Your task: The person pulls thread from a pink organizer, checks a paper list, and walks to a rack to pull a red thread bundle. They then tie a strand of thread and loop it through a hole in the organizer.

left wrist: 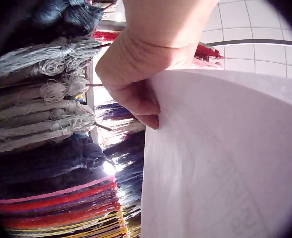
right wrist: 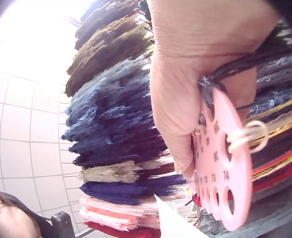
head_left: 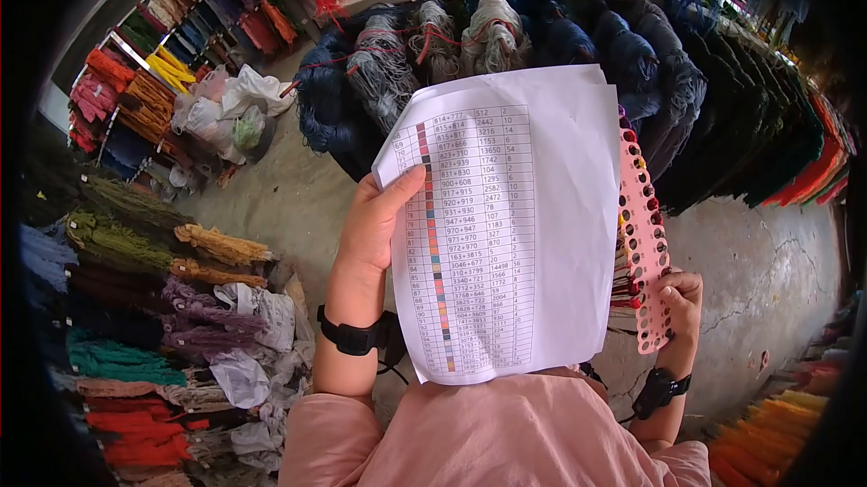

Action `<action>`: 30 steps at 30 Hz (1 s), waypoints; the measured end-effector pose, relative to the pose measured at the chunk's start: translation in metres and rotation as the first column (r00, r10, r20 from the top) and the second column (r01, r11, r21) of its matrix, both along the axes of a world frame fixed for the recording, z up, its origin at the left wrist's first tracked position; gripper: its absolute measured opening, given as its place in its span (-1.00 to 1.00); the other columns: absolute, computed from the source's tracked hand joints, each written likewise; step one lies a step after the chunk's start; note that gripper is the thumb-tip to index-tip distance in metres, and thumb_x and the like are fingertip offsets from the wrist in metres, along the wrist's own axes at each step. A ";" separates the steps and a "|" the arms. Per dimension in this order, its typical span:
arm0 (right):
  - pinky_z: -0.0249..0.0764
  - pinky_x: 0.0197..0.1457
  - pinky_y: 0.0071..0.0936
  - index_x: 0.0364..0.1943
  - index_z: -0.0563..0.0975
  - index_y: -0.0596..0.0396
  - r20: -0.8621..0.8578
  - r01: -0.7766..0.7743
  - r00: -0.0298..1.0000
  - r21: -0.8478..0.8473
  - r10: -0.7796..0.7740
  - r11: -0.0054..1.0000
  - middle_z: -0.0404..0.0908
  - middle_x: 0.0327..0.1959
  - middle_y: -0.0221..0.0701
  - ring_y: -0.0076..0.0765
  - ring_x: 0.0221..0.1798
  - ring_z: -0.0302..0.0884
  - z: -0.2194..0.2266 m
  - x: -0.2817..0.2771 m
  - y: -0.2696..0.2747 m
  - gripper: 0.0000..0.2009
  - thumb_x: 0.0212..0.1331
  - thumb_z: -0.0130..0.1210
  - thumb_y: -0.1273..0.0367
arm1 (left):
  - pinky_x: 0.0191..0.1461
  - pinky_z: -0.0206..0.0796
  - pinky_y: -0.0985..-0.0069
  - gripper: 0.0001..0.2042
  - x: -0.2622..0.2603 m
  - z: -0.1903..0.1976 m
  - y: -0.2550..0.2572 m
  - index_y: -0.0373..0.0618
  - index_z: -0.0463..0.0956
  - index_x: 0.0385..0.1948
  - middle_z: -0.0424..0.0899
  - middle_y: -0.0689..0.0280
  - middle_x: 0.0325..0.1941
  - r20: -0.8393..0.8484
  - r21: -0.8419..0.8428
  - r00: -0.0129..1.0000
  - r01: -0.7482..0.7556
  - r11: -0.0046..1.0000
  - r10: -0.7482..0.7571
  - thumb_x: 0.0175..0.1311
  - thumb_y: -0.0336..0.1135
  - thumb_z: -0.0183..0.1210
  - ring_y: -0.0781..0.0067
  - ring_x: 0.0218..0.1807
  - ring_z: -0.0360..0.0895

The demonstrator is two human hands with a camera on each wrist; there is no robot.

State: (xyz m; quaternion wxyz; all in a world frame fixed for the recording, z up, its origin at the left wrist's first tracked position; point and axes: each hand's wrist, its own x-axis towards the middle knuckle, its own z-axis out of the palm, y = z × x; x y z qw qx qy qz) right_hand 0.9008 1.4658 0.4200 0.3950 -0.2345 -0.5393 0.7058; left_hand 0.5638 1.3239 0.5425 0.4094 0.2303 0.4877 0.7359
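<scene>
My left hand (head_left: 379, 221) pinches printed paper sheets (head_left: 569, 225) at their left edge, the thumb lying on the front beside a strip of small coloured squares. Columns of numbers fill the left part of the top sheet. From the left wrist view, the fingers (left wrist: 148, 109) are seen bent at the paper's edge. My right hand (head_left: 684, 306) grips a pink thread card (head_left: 643, 243) near its lower end. In the right wrist view, numbers stand beside the holes of the thread card (right wrist: 225, 163), and threads are looped through some. The sheets overlap part of the card's threads in the head view.
Grey and dark blue yarn skeins (head_left: 379, 63) hang from a rail ahead, with dark green skeins (head_left: 750, 108) farther right. Coloured skeins (head_left: 135, 352) line the left side. White plastic bags (head_left: 226, 108) sit on the concrete floor (head_left: 307, 189).
</scene>
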 end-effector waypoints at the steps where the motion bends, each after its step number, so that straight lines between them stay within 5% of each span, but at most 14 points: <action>1: 0.22 -0.42 -0.69 -0.60 0.51 0.29 -0.001 -0.002 1.000 -0.003 0.002 1.000 0.47 -0.57 -0.44 -0.59 -0.51 0.32 0.001 0.000 0.000 -0.84 -0.25 0.21 0.45 | -0.34 0.32 0.66 -0.82 0.000 0.000 0.000 -0.18 0.47 -0.31 0.55 0.30 -0.35 0.002 0.003 1.000 -0.001 1.000 0.001 0.01 -0.40 0.09 0.59 -0.39 0.48; 30: 0.25 -0.41 -0.70 -0.59 0.52 0.29 0.007 -0.024 1.000 -0.003 0.024 1.000 0.48 -0.55 -0.45 -0.59 -0.50 0.36 -0.001 0.005 0.003 -0.86 -0.24 0.18 0.45 | -0.34 0.31 0.67 -0.81 0.007 -0.001 0.000 -0.19 0.46 -0.30 0.55 0.31 -0.35 -0.004 -0.008 1.000 0.007 1.000 -0.007 0.02 -0.40 0.09 0.60 -0.39 0.48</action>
